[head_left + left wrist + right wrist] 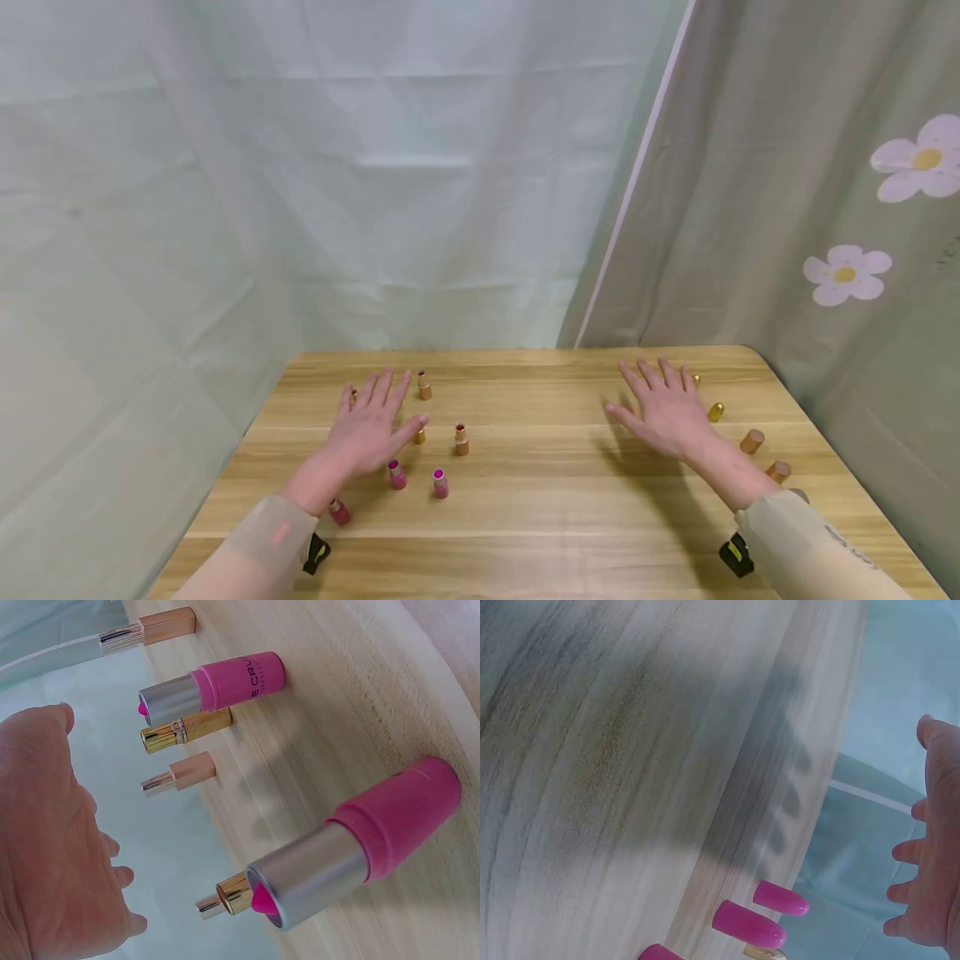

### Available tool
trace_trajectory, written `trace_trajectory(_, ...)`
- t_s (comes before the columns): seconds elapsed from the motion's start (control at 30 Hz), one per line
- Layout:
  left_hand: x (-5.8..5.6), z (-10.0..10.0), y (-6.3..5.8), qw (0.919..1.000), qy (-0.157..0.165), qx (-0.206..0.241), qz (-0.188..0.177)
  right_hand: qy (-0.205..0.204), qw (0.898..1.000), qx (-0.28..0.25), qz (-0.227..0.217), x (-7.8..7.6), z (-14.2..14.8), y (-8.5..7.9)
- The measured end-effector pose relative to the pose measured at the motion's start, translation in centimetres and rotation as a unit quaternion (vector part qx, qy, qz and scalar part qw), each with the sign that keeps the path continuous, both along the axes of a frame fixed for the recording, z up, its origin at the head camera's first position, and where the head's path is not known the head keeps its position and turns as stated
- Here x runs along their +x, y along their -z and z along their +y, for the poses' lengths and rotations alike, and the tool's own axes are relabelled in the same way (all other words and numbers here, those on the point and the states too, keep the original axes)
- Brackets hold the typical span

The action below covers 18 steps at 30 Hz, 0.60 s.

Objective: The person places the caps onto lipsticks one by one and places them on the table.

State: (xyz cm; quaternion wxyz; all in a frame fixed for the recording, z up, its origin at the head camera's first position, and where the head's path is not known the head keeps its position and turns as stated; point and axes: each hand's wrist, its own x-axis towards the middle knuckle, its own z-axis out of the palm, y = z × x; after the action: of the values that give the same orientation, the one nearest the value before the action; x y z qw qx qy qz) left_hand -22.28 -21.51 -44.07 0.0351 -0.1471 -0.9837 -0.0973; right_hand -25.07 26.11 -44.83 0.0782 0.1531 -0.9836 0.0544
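My left hand (367, 429) is held over the left part of the table, palm down, fingers spread and holding nothing. Uncapped lipsticks stand around and below it: pink ones (440, 483) toward the front, rose-gold ones (461, 440) beyond the thumb, and a gold one (187, 730) in the left wrist view. The hand partly covers some of them in the head view. Above the right part hovers my right hand (667, 412), also spread and holding nothing, its shadow falling on the wood. Beside it stand gold caps (716, 412) and copper-coloured caps (752, 442); pink caps (748, 924) show in the right wrist view.
The wooden table (540, 517) has rounded far corners. A pale curtain (450, 208) hangs behind its far edge, and a grey curtain with white flowers (846, 275) hangs at the right. Each wrist wears a black strap device (317, 554).
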Motion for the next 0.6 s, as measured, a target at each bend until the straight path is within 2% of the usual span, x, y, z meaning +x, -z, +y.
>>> trace_trajectory(0.47,-0.32,0.01,-0.12,1.0000,0.001,-0.008,-0.005,-0.005,1.000,0.012,0.012,0.14,-0.10,0.72)
trace_trajectory(0.6,-0.25,-0.01,-0.56,0.9999,0.002,-0.011,-0.007,-0.002,1.000,-0.002,0.011,0.37,0.12,0.43)
